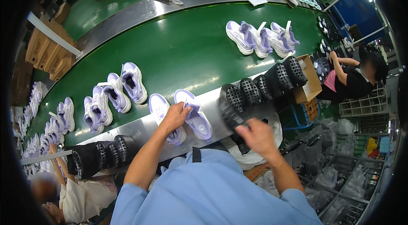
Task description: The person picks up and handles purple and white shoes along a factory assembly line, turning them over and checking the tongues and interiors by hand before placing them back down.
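Note:
Two white and lavender sneakers stand in front of me on the metal edge of the bench. My left hand (175, 116) is closed, its fingertips pinching the tongue of the right-hand sneaker (199, 125). The other sneaker (158, 105) of the two is partly hidden behind that hand and wrist. Just right of them, my right hand (258, 136) is smeared by motion and closed round the end of a black shoe form (230, 116), also blurred. Several black perforated shoe forms (250, 91) stand in a row beyond it along the bench edge.
More sneakers stand on the green bench, at left (112, 93) and far right (259, 38). Black forms (121, 148) line the near left edge. A cardboard box (312, 80) sits at right. One co-worker (355, 72) is at right, another (85, 193) at lower left.

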